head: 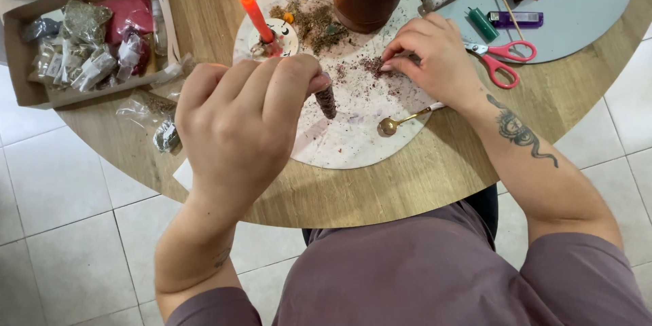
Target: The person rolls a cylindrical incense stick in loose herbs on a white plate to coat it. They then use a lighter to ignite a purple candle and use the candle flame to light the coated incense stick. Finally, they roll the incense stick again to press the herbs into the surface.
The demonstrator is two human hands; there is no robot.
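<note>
Head view: left hand pinches a small herb-coated candle, holding it raised above the round white board. Right hand, fingertips together, pinches purple crumbs on that board, beside a lit red candle.

Round counter of light, straight-grained wood fills the upper frame, its curved edge running from left to lower centre to right. Floor beneath: pale off-white square tiles with thin grey grout lines. Lighting soft and even, shadows faint.
</note>
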